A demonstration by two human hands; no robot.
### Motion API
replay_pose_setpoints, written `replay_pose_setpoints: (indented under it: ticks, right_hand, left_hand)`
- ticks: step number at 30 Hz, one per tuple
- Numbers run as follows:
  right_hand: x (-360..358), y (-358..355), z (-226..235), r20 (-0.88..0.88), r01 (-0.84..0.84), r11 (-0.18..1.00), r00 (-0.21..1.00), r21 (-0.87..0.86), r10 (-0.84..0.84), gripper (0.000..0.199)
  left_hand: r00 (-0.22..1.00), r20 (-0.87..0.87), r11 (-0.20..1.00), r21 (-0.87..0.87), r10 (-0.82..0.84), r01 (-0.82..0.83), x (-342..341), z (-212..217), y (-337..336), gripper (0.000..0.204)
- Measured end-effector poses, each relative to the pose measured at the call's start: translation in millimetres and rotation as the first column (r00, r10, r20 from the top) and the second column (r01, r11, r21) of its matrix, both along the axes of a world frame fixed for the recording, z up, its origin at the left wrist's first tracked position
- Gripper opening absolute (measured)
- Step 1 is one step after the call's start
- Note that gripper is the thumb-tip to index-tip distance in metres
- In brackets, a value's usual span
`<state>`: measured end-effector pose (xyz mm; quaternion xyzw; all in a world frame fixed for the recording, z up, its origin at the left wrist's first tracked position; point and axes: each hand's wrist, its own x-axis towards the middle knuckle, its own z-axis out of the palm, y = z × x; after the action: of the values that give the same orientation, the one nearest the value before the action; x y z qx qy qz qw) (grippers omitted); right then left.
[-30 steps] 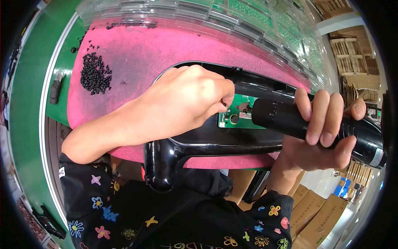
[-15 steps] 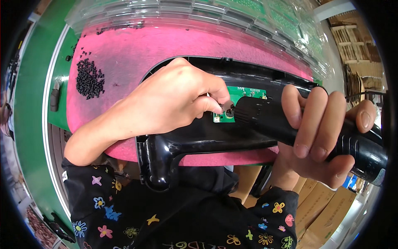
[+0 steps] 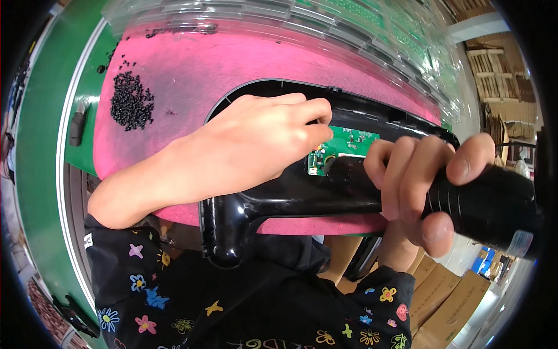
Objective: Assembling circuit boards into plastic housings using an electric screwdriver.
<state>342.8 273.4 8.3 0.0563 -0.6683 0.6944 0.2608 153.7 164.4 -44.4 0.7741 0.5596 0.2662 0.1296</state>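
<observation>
A green circuit board [image 3: 354,139] lies inside a black plastic housing shell [image 3: 314,200]. My right hand [image 3: 415,180] is wrapped round a thick black electric screwdriver [image 3: 479,200]. Its dark front end points left and reaches over the board's lower edge; the very tip is hard to make out. My left hand [image 3: 273,136] hovers over the shell at the board's left edge, thumb and fingers curled together. Anything between those fingertips is hidden from view.
Small black screws [image 3: 131,102] are heaped on the pink mat [image 3: 192,64], far left. Clear plastic trays [image 3: 325,26] are stacked along the back. A dark-handled knife [image 3: 77,125] rests on the green surface at left. Cardboard boxes [image 3: 459,299] stand at lower right.
My left fingertips have lifted away from the screwdriver's tip, up and slightly right. The screwdriver's front end has tilted lower over the board, and my right hand has moved a little left.
</observation>
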Motion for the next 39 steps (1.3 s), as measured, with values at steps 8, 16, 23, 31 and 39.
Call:
replay_pose_setpoints:
  ticks: [8, 16, 23, 31, 39]
  right_hand:
    - [-3.7, -8.8, 1.7, 0.053, 0.007, 0.999, 0.999, 0.053, -0.01, 0.044]
    - [-14.3, -16.2, 4.0, 0.082, 0.039, 0.998, 0.996, 0.057, -0.044, 0.043]
    - [-1.8, -13.1, -0.5, -0.047, 0.092, 0.996, 0.995, -0.014, -0.093, 0.039]
    - [-0.5, -4.0, -1.2, -0.127, 0.232, 0.973, 0.965, 0.002, -0.23, 0.033]
    - [-7.9, -7.8, -9.2, -0.134, 0.267, 0.958, 0.958, 0.105, -0.252, 0.037]
  left_hand:
    - [0.998, -0.042, 0.997, 0.071, -0.035, 0.038, 0.3, -1.0, 1.7, 0.024]
    - [0.997, -0.024, 0.994, 0.087, -0.071, 0.073, -0.4, 1.6, 2.0, 0.021]
    - [0.998, -0.036, 0.996, 0.076, -0.045, 0.048, 0.9, 0.0, 1.7, 0.022]
    - [0.999, -0.031, 0.999, 0.047, -0.024, 0.026, 1.6, -3.4, 3.0, 0.02]
    - [1.0, 0.011, 0.999, 0.024, -0.023, 0.023, 0.8, -1.5, 3.1, 0.021]
